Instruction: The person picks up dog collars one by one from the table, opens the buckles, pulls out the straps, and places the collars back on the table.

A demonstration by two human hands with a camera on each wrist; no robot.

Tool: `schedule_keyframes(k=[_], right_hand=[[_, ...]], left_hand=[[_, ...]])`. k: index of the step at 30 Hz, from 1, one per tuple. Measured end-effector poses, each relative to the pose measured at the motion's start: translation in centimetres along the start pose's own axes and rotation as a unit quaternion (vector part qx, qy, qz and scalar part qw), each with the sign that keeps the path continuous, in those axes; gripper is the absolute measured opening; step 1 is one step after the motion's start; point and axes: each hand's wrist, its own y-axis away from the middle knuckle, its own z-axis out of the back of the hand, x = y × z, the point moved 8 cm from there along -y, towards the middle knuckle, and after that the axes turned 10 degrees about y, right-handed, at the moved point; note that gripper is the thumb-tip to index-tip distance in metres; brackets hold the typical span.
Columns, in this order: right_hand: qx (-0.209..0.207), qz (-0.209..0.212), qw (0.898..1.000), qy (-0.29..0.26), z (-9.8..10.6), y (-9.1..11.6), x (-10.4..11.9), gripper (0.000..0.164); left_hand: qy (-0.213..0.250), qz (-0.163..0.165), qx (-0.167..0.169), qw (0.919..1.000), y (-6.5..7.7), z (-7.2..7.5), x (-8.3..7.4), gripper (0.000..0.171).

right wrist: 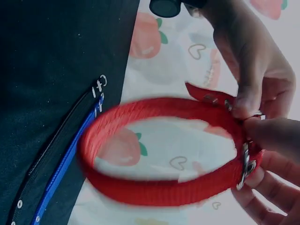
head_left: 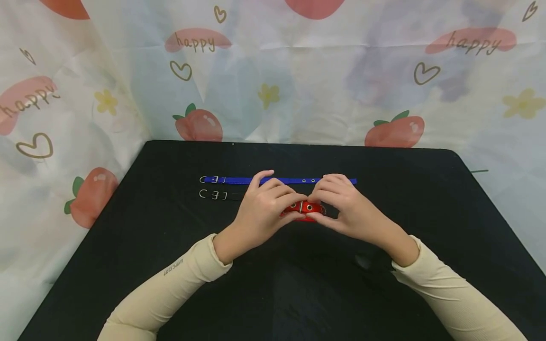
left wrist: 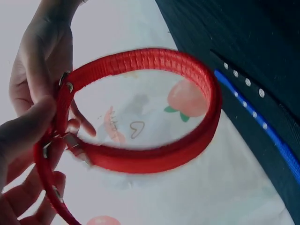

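Note:
Both hands hold a red buckled collar [head_left: 302, 207] above the black table. It is bent into a closed loop, clear in the left wrist view as a red collar [left wrist: 154, 161]. My left hand [head_left: 264, 208] pinches the strap by the buckle, its eyeleted tail [left wrist: 51, 187] running past the fingers. Opposite it, my right hand [head_left: 347, 206] grips the collar beside the metal ring [right wrist: 243, 171]. The fingers partly cover the buckle, so how far the strap is fastened cannot be told. Behind the hands, a blue collar [head_left: 239, 180] lies stretched out flat.
A black collar [head_left: 232, 196] lies parallel to the blue one, nearer me, partly hidden by the left hand. The black table [head_left: 170, 293] reaches back to a printed cloth [head_left: 298, 94] that hangs behind and along the left side.

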Motion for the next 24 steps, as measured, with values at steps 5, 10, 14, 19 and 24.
schedule_keyframes(k=[5,10,14,19,24], right_hand=[[0.015,0.008,0.999,0.047,-0.2,-0.3,0.5,0.018],[0.030,0.006,0.996,0.083,-0.5,-0.5,0.6,0.028],[0.035,0.002,0.995,0.092,-0.6,-0.3,0.5,0.027],[0.031,0.004,0.996,0.082,-0.6,-0.1,0.2,0.029],[0.017,-0.002,0.999,0.042,-0.2,-0.1,-0.1,0.027]], left_hand=[[0.022,0.031,0.038,0.9985,0.0,-0.5,0.3,0.031],[0.034,0.042,0.070,0.9961,0.1,-1.0,0.4,0.027],[0.014,0.032,0.097,0.9947,0.2,-1.4,0.4,0.024],[-0.032,0.015,0.112,0.9931,0.2,-1.9,0.3,0.020],[-0.054,0.016,0.091,0.9943,0.2,-1.7,0.5,0.015]])
